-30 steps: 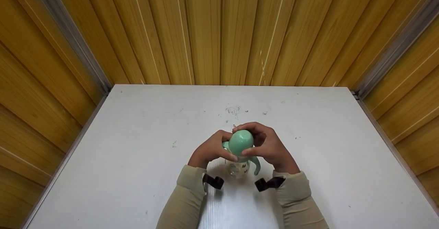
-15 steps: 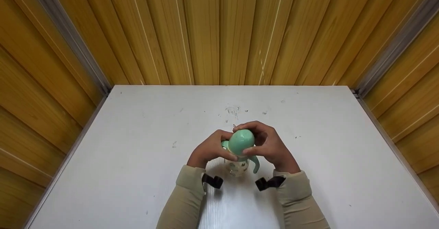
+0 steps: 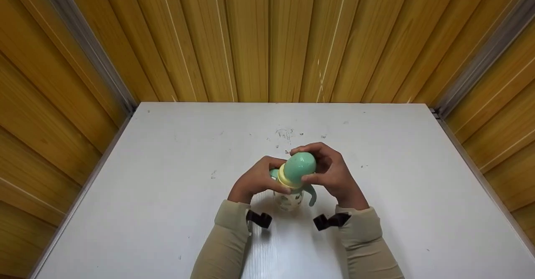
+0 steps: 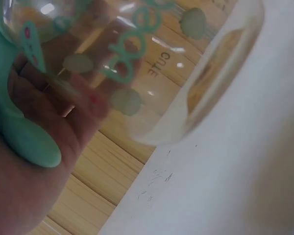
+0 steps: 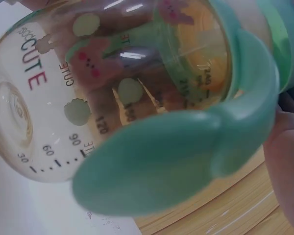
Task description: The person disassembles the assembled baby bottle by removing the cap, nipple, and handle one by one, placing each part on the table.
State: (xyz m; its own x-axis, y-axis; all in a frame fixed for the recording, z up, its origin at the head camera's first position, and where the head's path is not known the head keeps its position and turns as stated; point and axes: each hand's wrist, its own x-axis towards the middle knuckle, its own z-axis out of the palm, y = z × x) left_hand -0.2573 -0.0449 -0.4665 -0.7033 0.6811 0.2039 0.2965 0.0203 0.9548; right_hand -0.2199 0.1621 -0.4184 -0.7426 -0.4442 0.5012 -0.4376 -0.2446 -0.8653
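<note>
A clear baby bottle (image 3: pixel 288 201) with printed pictures is between my hands, tilted slightly right at the top. My left hand (image 3: pixel 254 181) grips it around the neck, just under a pale yellow collar (image 3: pixel 285 178). With thumb and fingers, my right hand (image 3: pixel 335 174) holds the rounded mint-green cap (image 3: pixel 301 165) at the top. One mint-green side handle (image 3: pixel 311 195) curves down under the right hand. In the left wrist view, another handle (image 4: pixel 32 142) lies against the left palm. Volume marks show on the bottle wall (image 5: pixel 54 159) in the right wrist view.
The white table (image 3: pixel 167 195) carries small dark scuff marks behind the hands. Yellow wood-patterned panels (image 3: pixel 246 41) close off the back and both sides. A black wrist mount (image 3: pixel 332 221) sticks out inward from each sleeve.
My right hand has moved a little up and to the right with the cap, which tilts more to the right. More of the yellow collar now shows under it. The left hand stays nearly still.
</note>
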